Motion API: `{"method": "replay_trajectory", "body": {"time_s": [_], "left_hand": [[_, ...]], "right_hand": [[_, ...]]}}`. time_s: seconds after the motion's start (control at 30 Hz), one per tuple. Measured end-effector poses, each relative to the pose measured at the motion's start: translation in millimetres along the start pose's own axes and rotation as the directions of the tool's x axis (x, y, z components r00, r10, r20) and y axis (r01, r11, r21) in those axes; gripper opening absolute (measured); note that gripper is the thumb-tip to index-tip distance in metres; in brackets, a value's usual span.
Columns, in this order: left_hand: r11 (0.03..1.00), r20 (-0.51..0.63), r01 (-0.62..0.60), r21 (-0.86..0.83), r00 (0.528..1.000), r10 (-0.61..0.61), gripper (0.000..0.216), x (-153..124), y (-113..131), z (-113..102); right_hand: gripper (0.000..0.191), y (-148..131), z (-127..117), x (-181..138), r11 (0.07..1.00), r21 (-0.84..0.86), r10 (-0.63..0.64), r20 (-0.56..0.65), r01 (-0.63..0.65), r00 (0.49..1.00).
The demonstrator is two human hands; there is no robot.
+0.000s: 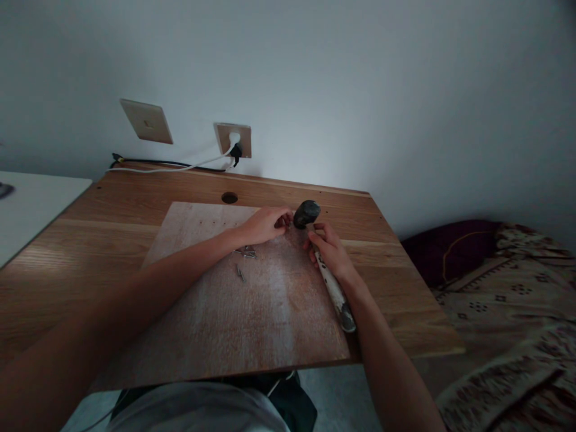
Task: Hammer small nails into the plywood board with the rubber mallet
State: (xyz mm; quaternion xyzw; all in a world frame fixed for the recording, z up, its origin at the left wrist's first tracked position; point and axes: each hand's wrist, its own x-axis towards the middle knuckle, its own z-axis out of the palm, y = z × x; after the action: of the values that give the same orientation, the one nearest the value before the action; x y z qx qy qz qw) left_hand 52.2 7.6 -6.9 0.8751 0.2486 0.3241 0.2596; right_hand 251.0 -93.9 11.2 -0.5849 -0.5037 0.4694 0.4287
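My right hand [330,249] is wrapped around a hammer [335,294] close to its head. The hammer has a dark, rounded head and a worn whitish handle slanting toward me. Just left of the hammer head, my left hand [269,224] rests on a wooden board [252,318] with its fingertips pinched together. What those fingertips hold, if anything, is too small to make out. Loose nails [246,253] lie on the board beside my left forearm, with more nails [240,273] a little nearer to me. A row of small dark dots runs along the board's far side.
The board lies on a wooden table [396,294] against a wall. Behind it, cables [180,168] run to a wall socket [234,139]. A round hole [229,197] pierces the tabletop. A white surface [40,207] stands left, and patterned bedding [508,300] lies right.
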Motion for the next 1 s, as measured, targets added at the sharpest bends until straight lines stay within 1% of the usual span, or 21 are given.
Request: {"method": "replay_trajectory", "body": {"time_s": [0.23, 0.43, 0.6, 0.77, 1.0], "left_hand": [[0.996, 0.001, 0.035, -0.076, 0.999, -0.035, 0.029, 0.9, -3.9, 1.5], [0.995, 0.015, 0.077, -0.065, 0.997, -0.076, 0.026, 2.1, -3.9, 1.9], [0.996, 0.017, 0.076, -0.045, 0.997, -0.075, 0.027, 3.3, -1.8, 1.4], [0.994, 0.031, 0.088, -0.059, 0.996, -0.086, 0.030, 2.8, 0.3, 0.0], [0.974, 0.032, 0.134, -0.185, 0.991, -0.130, 0.029, 7.7, -4.7, 1.1]], "right_hand": [[0.035, -0.4, -0.6, 0.0, 1.000, -0.018, -0.009, -0.018, 0.008, 1.000], [0.032, -3.8, 0.6, -0.1, 0.998, -0.049, 0.038, 0.013, -0.038, 0.999], [0.034, -5.5, 3.4, -0.8, 0.999, 0.003, 0.053, 0.012, -0.053, 0.999], [0.039, -4.5, 4.8, 1.1, 0.993, 0.061, 0.095, 0.033, -0.097, 0.995], [0.040, -3.2, 5.0, 2.5, 0.990, 0.085, 0.109, 0.033, -0.111, 0.994]]}}
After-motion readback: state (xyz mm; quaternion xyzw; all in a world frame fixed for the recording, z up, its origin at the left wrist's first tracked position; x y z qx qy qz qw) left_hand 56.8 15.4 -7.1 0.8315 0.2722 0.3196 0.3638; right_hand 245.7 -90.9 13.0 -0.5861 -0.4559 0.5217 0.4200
